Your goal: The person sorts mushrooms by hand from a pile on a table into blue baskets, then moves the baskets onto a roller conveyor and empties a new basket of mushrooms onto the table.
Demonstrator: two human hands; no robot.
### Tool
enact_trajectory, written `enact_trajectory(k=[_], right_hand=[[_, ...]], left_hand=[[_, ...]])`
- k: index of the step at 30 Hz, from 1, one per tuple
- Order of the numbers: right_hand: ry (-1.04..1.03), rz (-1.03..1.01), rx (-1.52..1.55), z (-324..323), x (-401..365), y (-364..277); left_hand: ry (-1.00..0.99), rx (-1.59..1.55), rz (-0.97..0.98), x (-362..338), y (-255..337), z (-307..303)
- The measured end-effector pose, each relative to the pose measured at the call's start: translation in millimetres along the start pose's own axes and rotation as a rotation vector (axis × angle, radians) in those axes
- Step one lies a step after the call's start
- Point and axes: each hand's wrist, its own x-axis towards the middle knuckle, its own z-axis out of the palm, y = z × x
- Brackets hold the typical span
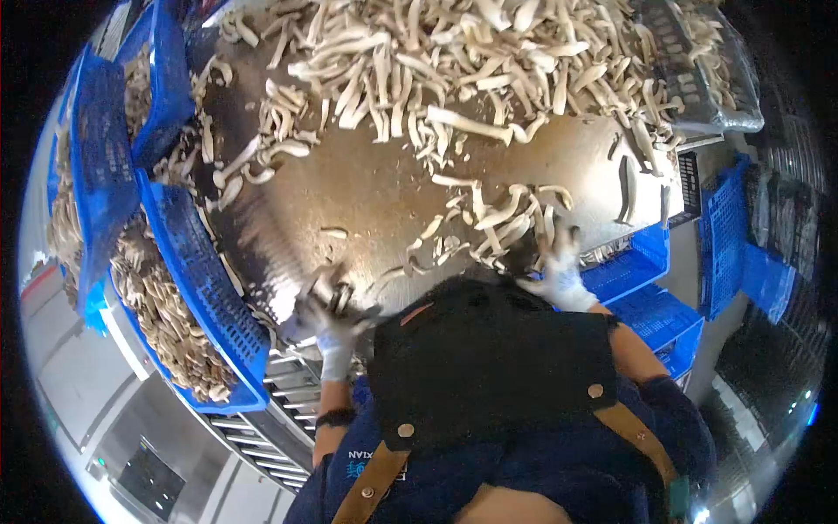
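A large heap of pale long-stemmed mushrooms covers the far part of the metal table. My left hand, in a whitish glove, is blurred over the near left edge of the table; its fingers and anything in them cannot be made out clearly. My right hand, also gloved, is at the near edge beside a small group of mushrooms, its fingers apart. Nothing shows held in it. One small piece of mushroom lies between the heap and my left hand.
Blue baskets with mushrooms stand at the left, near a metal roller rack. Below the table's right side are more blue crates. A clear plastic-lined tray with mushrooms sits at the far right.
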Motion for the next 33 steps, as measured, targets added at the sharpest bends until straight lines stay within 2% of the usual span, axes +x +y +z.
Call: enact_trajectory(k=[2,3,5,6,7,8,9,10,11,12,13,15,16,17,18,19,21,23,24,25,26,27,28,29,30,31,32,33], right_hand=[[0.215,-0.087,0.012,36,29,-28],[0.248,-0.154,0.01,30,52,-41],[0.341,-0.242,-0.021,28,111,-51],[0.394,-0.257,-0.049,33,143,-51],[0.429,-0.19,0.109,22,182,-52],[0.462,-0.12,0.263,-3,218,-55],[0.619,0.0,0.333,-27,244,-58],[0.694,0.01,0.333,-53,257,-61],[0.769,0.021,0.333,-79,271,-63],[0.755,-0.066,0.262,-100,269,-67],[0.682,-0.202,0.284,-118,255,-83],[0.563,-0.462,0.234,-93,220,-102],[0.476,-0.62,0.226,-71,202,-112],[-0.15,-0.613,0.19,-53,182,-129],[-0.183,-0.793,0.436,-37,164,-162],[-0.266,-0.945,0.583,8,147,-174],[-0.328,-0.986,0.691,59,138,-200],[-0.267,-1.022,0.57,60,185,-229],[-0.268,-1.015,0.528,63,215,-235],[-0.273,-1.012,0.49,68,243,-237],[-0.044,-1.028,0.46,71,275,-234],[-0.011,-0.885,0.399,46,310,-237],[-0.147,-0.73,0.389,33,339,-228],[-0.008,-0.659,0.451,21,353,-209],[0.104,-0.606,0.36,14,367,-196],[0.084,-0.51,0.294,5,369,-174],[0.252,-0.523,0.155,12,379,-141],[0.298,-0.44,0.141,-1,378,-113]], left_hand=[[-0.014,0.057,0.207,37,61,4],[-0.089,0.17,0.363,62,92,0],[0.302,-0.165,0.645,122,131,41],[0.241,-0.001,0.647,154,167,24],[0.309,-0.155,0.526,181,194,25],[0.268,-0.228,0.467,223,211,17],[0.327,-0.375,0.425,256,221,-12],[0.461,-0.472,0.33,277,219,-30],[0.606,-0.564,0.361,280,217,-74],[0.61,-0.506,0.375,281,186,-93],[0.692,-0.394,0.262,260,156,-114],[0.788,-0.797,0.108,221,93,-127],[0.871,-0.396,0.016,201,46,-118],[0.87,-0.285,-0.261,192,-26,-77],[0.788,-0.181,-0.504,183,-60,-59],[0.738,-0.182,-0.583,186,-72,-52],[0.803,-0.151,-0.477,227,-84,-52],[0.842,-0.153,-0.408,287,-88,-60],[0.851,-0.43,-0.429,311,-42,-88],[0.824,-0.641,-0.3,347,-38,-68],[0.784,-0.871,-0.177,383,-33,-48],[0.727,-1.09,-0.073,417,-28,-28],[0.684,-0.925,-0.043,434,16,-28],[0.651,-0.756,-0.011,450,61,-29],[0.629,-0.594,0.026,464,107,-32],[0.625,-0.701,0.057,469,148,-27],[0.62,-0.809,0.088,473,188,-23],[0.615,-0.917,0.118,479,228,-19]])
